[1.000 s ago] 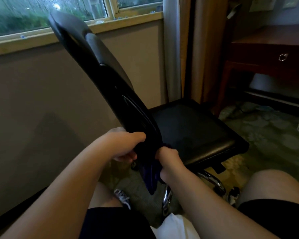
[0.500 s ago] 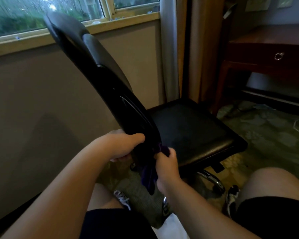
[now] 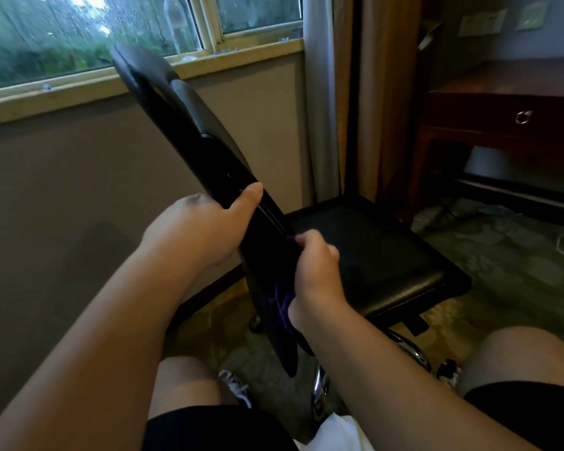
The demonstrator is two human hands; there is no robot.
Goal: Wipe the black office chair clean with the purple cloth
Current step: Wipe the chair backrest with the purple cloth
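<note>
Chair (image 3: 189,125) sits centre frame, side-on: backrest tilted, top edge far left up by the window (image 3: 79,37), lower end near, between the person's knees. Seat (image 3: 372,255) is flat, to the right of the backrest.

Left hand (image 3: 196,229): arm reaches in from near left, wrist bent, and the hand holds the backrest's left edge about midway. Thumb lies flat on the near face, pointing up-right. The other fingers wrap behind the edge, out of sight.

Right hand (image 3: 316,275): arm comes in from near right, fingers curled tight, gripping the purple cloth (image 3: 282,307) and pressing it on the backrest's right side, lower than the left hand. The cloth's loose end hangs below the fist along the backrest's lower end.

Chrome base (image 3: 319,395) shows under the seat, over patterned carpet (image 3: 518,271). Curtain (image 3: 332,92) is behind the seat, wooden bench (image 3: 502,102) with a ring-pull drawer far right.
</note>
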